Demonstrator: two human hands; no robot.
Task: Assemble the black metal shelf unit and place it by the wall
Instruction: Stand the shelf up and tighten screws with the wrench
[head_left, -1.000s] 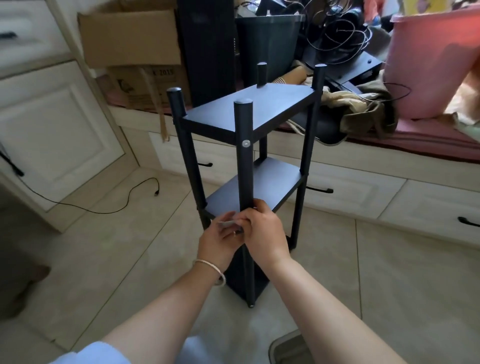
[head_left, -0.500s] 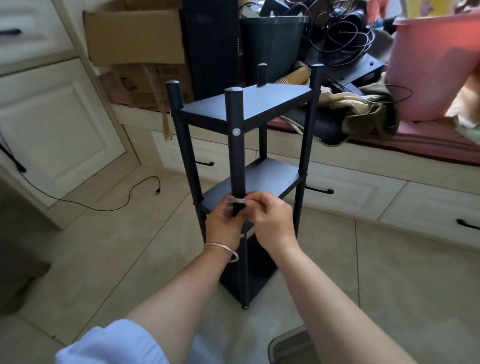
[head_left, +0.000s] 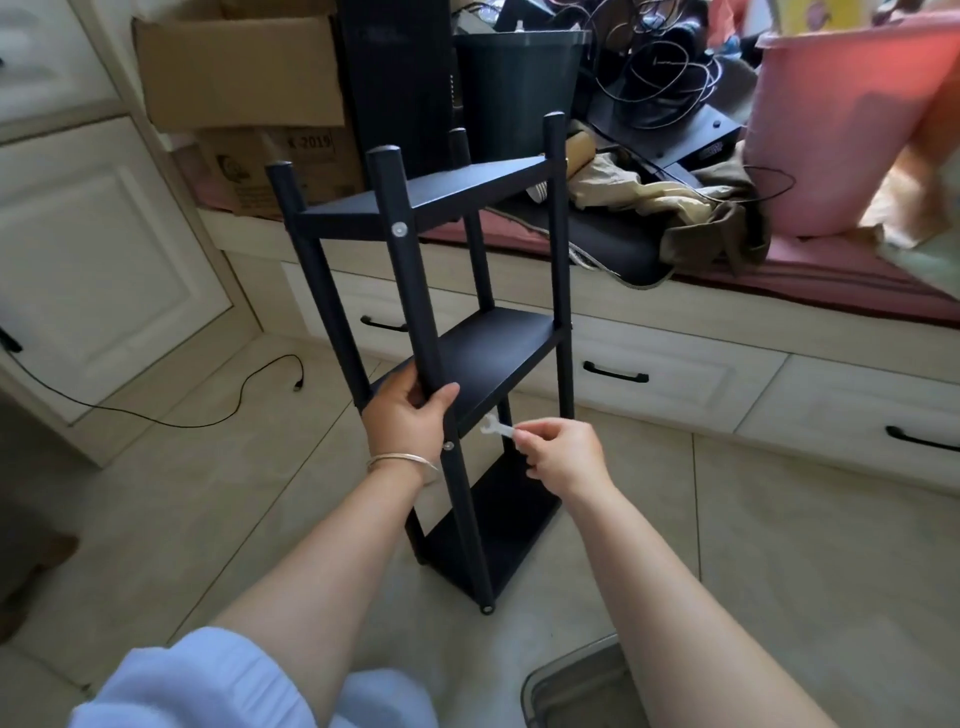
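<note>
The black metal shelf unit (head_left: 498, 353) stands on the tiled floor with three shelves between four round posts, leaning slightly to the left. My left hand (head_left: 408, 415) grips the near front post just above a silver bolt at the middle shelf. My right hand (head_left: 563, 452) is off the frame to the right and pinches a small white plastic wrench (head_left: 496, 428), whose open jaw points left toward the middle shelf's edge. Another silver bolt shows on the near post at the top shelf.
A cream window bench with black-handled drawers (head_left: 675, 364) runs behind the shelf, piled with cardboard boxes (head_left: 239, 73), a dark bin, tangled cables and a pink tub (head_left: 841, 119). A black cable (head_left: 208, 410) trails on the floor at left. A grey container's rim (head_left: 566, 680) sits near my feet.
My two hands have come apart from the bolt on the near post. The right hand drew the white wrench away to the right, and the left hand now wraps the post.
</note>
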